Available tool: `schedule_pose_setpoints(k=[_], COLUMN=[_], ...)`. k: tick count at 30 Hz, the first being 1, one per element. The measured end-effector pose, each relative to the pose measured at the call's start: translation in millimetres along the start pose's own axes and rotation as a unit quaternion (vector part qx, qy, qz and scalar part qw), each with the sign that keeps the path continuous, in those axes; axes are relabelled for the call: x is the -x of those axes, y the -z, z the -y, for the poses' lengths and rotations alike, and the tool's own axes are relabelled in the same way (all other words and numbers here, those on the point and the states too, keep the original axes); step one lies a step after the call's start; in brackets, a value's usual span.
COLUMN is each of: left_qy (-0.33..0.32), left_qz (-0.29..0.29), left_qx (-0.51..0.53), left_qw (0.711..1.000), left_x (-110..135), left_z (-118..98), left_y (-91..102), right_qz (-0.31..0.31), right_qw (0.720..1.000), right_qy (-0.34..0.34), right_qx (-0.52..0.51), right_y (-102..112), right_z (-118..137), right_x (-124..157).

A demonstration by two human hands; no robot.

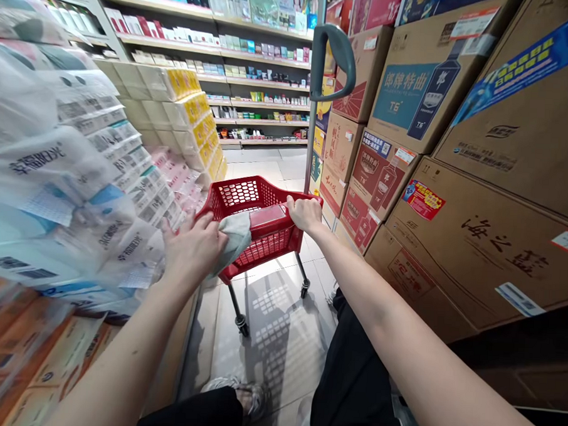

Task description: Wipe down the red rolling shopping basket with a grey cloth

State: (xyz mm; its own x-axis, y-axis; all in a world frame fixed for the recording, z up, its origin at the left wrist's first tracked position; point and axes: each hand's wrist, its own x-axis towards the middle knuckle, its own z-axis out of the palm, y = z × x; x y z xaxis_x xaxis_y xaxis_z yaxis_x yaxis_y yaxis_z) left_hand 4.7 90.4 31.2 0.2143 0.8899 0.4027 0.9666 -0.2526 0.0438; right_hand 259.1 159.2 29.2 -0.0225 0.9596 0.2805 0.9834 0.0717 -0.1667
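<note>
A red plastic shopping basket cart [269, 245] on castors stands in front of me, its mesh basket seen from above. My left hand [195, 243] is closed at its near left corner, with a pale grey-green cloth [236, 235] bunched under the palm and hanging by the rim. My right hand [305, 214] is wrapped round the near right end of the red rim. From the cart's right side rises a grey pole with a dark grey loop handle [349, 65], which neither hand touches.
Plastic-wrapped tissue packs [121, 162] are piled close on the left. Stacked cardboard cartons [490, 228] line the right side. Shelves of small boxed goods [267, 52] stand across the far end. Pale floor tiles [272, 325] run between, with my shoes [257, 400] below.
</note>
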Motion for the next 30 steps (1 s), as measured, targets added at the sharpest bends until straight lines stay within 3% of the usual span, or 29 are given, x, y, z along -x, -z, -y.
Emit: schedule_pose_setpoints(k=[5,8,12,15,17,20,23,26,30], left_qy=[0.014,-0.011,-0.030,-0.044,-0.060,-0.066,-0.077,-0.128,-0.152], left_qz=[0.027,0.038,0.146,0.250,0.272,0.213,0.098,-0.002,-0.038], left_qx=[-0.047,-0.079,-0.075,-0.001,0.056,0.041,-0.033,-0.049,-0.090], left_qw=[0.998,0.996,0.986,0.967,0.959,0.974,0.992,0.991,0.984], left_x=[-6.0,-6.2,-16.8,-29.7,-32.3,-18.6,11.4,40.8,56.2], left_z=[-33.4,-41.9,-29.6,-15.8,-10.2,-7.9,-4.2,6.2,12.8], left_y=[-7.2,-4.8,4.0,7.7,7.6,5.8,5.0,5.5,9.2], right_qz=[-0.001,0.008,0.023,0.031,0.034,0.039,0.039,0.041,0.041], right_qw=[1.000,0.999,0.999,0.999,0.998,0.997,0.997,0.998,0.998], right_qy=[0.003,0.011,0.002,-0.026,-0.044,-0.055,-0.052,-0.042,-0.028], right_qx=[0.019,0.032,0.022,0.001,-0.012,-0.024,-0.029,-0.034,-0.039], right_y=[1.1,5.6,12.8,19.6,24.2,28.1,27.2,24.7,23.3], right_z=[-3.9,-10.0,-17.3,-19.3,-18.5,-15.2,-11.2,-7.2,-2.7], right_x=[1.6,2.9,4.7,7.5,9.8,11.9,11.9,12.0,14.5])
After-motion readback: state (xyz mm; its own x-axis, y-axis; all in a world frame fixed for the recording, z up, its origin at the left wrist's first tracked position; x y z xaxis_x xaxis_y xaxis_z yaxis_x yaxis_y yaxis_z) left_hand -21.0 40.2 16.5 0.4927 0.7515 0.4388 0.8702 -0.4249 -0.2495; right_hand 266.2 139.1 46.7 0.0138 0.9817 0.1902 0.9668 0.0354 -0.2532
